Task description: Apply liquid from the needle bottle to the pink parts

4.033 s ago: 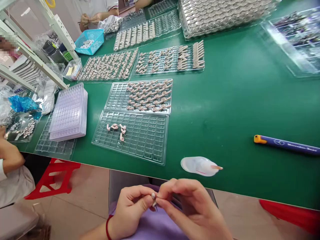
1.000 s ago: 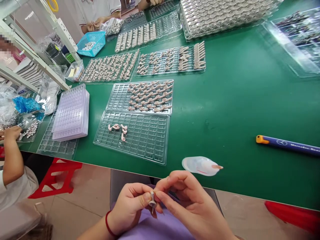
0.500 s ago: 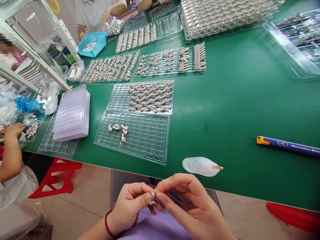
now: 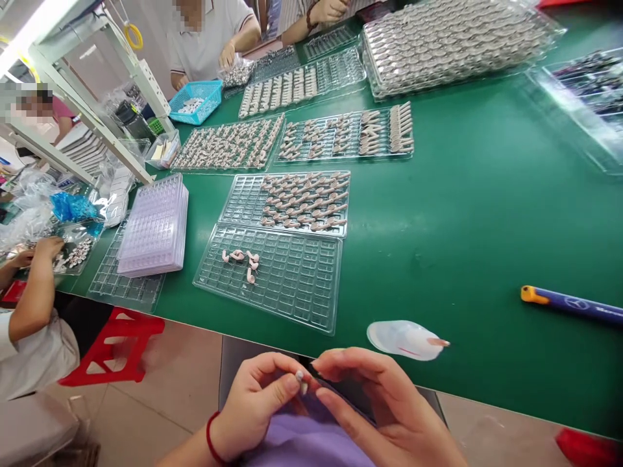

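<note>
My left hand (image 4: 265,402), a red cord around its wrist, pinches a small pale earbud part (image 4: 300,381) between thumb and forefinger, above my lap. Close to its right, my right hand (image 4: 384,402) has its thumb and forefinger apart, with nothing visible between them. Several pinkish-white earbud pieces (image 4: 250,275) with thin wires lie on the clear compartment tray (image 4: 292,292) in front of me. Just beyond it, another clear tray (image 4: 241,201) carries rows of beige stemmed earbud shells (image 4: 306,201). The fingers cover part of what I hold.
Right of the trays lie a white translucent pouch-like piece (image 4: 403,338) and a blue-and-orange pen-shaped item (image 4: 574,303). A stack of lilac trays (image 4: 153,227) stands left. Filled trays (image 4: 462,48) are piled at the back. A co-worker's arm (image 4: 39,285) reaches in at left.
My right thumb and forefinger have separated and moved off the part, which stays in my left hand and has turned. The whole view has shifted, so the table appears lower and further right.
</note>
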